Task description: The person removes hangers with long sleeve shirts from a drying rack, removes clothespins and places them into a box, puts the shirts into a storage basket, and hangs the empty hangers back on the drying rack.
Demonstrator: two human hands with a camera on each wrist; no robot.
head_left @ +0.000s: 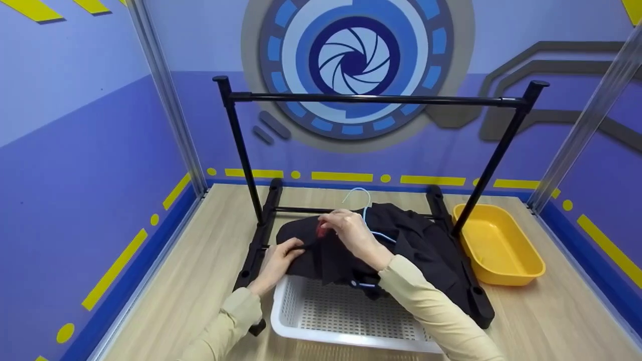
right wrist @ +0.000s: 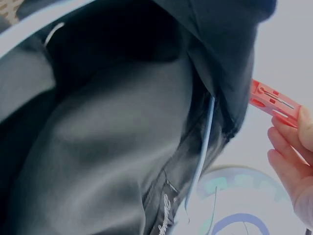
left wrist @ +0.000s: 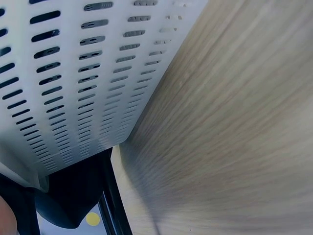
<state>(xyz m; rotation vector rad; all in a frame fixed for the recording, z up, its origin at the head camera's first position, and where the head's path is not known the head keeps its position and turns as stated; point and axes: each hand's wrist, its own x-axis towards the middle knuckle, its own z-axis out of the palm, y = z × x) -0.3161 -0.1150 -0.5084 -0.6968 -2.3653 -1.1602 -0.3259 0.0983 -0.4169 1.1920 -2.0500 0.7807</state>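
Observation:
A black garment (head_left: 426,255) lies bunched over the front of the rack's base and the back of a white basket (head_left: 351,340). A light blue hanger (head_left: 383,235) runs inside it, hook upward. My left hand (head_left: 277,261) pinches the garment's left edge. Between thumb and fingers, my right hand (head_left: 353,233) holds a red clothespin (right wrist: 275,102). The clothespin's far end meets the cloth edge in the right wrist view; whether it bites the cloth I cannot tell. Only a fingertip of my left hand shows in the left wrist view.
A black clothes rack (head_left: 376,99) stands over the garment, with a post and foot on each side. On the right sits a yellow tub (head_left: 501,250). Blue-purple walls (head_left: 100,165) enclose the wooden tabletop (head_left: 170,281).

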